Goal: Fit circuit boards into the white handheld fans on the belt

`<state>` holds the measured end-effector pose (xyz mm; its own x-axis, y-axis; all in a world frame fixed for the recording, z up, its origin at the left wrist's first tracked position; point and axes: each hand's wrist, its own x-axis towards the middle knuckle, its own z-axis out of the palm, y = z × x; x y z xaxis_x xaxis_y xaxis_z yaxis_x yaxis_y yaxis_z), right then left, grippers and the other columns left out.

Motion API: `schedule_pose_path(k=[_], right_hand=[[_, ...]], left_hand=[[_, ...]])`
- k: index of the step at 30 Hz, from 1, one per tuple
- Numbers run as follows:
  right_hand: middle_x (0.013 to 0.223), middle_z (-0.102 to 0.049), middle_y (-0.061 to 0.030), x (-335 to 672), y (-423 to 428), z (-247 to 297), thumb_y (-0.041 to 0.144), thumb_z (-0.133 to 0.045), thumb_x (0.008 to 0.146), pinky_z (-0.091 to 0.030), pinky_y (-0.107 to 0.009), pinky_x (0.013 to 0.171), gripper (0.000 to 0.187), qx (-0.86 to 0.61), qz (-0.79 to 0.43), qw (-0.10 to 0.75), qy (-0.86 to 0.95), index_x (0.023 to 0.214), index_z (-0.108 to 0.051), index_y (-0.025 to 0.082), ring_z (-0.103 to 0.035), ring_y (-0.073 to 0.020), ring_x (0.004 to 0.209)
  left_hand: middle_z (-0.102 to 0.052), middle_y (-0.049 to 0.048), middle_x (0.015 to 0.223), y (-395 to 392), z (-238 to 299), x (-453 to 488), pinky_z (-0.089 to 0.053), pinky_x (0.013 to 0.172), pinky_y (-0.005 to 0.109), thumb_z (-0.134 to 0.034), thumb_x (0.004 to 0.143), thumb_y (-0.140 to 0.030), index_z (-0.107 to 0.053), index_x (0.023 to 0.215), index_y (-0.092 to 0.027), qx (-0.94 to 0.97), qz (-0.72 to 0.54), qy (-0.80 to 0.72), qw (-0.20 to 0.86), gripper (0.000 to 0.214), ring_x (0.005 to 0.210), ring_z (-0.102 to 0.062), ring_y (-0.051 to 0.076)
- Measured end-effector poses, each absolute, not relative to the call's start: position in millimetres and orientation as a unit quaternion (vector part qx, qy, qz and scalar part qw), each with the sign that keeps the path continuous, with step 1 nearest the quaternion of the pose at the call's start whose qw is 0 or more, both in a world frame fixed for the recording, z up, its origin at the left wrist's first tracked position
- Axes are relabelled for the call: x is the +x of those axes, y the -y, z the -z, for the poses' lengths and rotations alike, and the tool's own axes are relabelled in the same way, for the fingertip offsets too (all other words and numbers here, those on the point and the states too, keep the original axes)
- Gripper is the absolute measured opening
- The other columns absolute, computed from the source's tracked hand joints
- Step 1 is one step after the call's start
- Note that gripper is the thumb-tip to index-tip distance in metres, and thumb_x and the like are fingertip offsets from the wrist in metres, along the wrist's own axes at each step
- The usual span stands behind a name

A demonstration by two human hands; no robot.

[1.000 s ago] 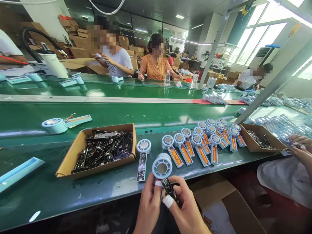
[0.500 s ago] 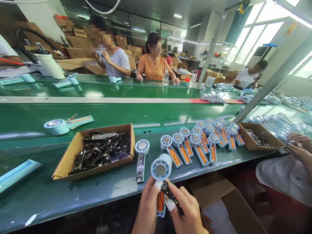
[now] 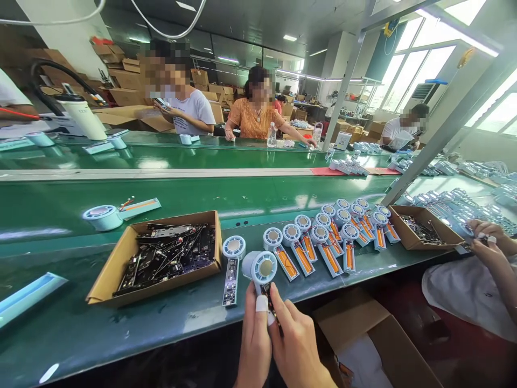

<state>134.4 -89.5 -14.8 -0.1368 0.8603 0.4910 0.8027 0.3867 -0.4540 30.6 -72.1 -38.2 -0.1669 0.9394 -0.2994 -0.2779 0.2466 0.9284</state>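
Note:
A light-blue handheld fan housing [image 3: 262, 268] with a round vented head is upright in front of me. My left hand [image 3: 255, 337] wraps round its handle, a white cover on the thumb. Against the handle, my right hand [image 3: 291, 335] pinches a narrow black circuit board [image 3: 266, 292], mostly hidden by my fingers. Whether the board sits fully inside the handle I cannot tell. Just left of the held fan, another fan [image 3: 233, 248] lies on the bench with a circuit board [image 3: 230, 282] in its handle.
A cardboard box [image 3: 105, 269] of black circuit boards stands to the left. Several fans [image 3: 291, 233] with orange handle interiors lie to the right, before a second box [image 3: 404, 242]. A co-worker's hands [image 3: 487, 242] work at far right. A metal post [image 3: 428, 145] slants across the right side.
Both hands have drawn together at the handle, and the board has gone from slanting out at the side to lying along it. The fan head has turned and moved slightly up and left.

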Motion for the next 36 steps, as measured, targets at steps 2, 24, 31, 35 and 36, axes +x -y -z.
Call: schedule_pose_path(k=[2,24,31,35,36], right_hand=[[0.078,-0.071,-0.0076,133.2,87.9,14.6,0.013,-0.042,0.093,-0.05,-0.025,0.051,0.063,-0.551,-0.028,0.277,0.786,0.156,-0.036,0.014,-0.068,-0.0202,0.058],[0.101,-0.071,-0.0157,125.1,39.7,9.0,0.013,-0.053,0.092,-0.06,-0.038,0.076,0.056,-0.613,-0.02,0.128,0.78,0.148,-0.047,0.01,-0.071,-0.0295,0.091],[0.126,-0.061,-0.0349,58.4,8.5,4.3,0.022,-0.076,0.081,-0.057,-0.051,0.083,0.072,-0.696,-0.029,0.104,0.71,0.141,-0.049,-0.007,-0.067,-0.0398,0.101],[0.121,-0.064,-0.0326,41.8,-6.3,14.7,0.003,-0.057,0.087,-0.055,-0.045,0.083,0.055,-0.737,0.007,0.122,0.665,0.141,-0.049,-0.004,-0.068,-0.0359,0.101],[0.118,-0.065,-0.0308,47.6,-10.3,9.5,0.004,-0.056,0.088,-0.054,-0.044,0.083,0.053,-0.729,-0.002,0.128,0.672,0.14,-0.05,-0.004,-0.068,-0.0352,0.1]], left_hand=[[-0.043,0.0049,0.16,71.4,38.4,29.2,-0.026,0.124,0.04,-0.057,0.091,-0.054,-0.05,0.143,-0.027,0.316,-0.531,-0.555,0.557,0.059,0.153,-0.026,0.027],[-0.071,0.0169,0.124,31.5,13.0,-39.9,-0.052,0.101,0.052,-0.037,0.092,-0.052,-0.072,0.112,-0.017,0.617,-0.417,-0.649,0.154,0.054,0.118,-0.065,0.034],[-0.078,0.0124,0.105,6.6,32.2,-53.5,-0.059,0.09,0.048,-0.02,0.093,-0.06,-0.077,0.1,-0.02,0.551,-0.442,-0.618,0.345,0.071,0.104,-0.072,0.03],[-0.078,0.0142,0.102,13.9,45.9,-56.0,-0.06,0.085,0.049,-0.025,0.092,-0.066,-0.075,0.092,-0.018,0.477,-0.554,-0.623,0.276,0.07,0.095,-0.072,0.031],[-0.077,0.0141,0.1,16.5,49.7,-55.6,-0.06,0.084,0.048,-0.027,0.092,-0.067,-0.075,0.092,-0.018,0.474,-0.569,-0.62,0.259,0.068,0.092,-0.072,0.03]])
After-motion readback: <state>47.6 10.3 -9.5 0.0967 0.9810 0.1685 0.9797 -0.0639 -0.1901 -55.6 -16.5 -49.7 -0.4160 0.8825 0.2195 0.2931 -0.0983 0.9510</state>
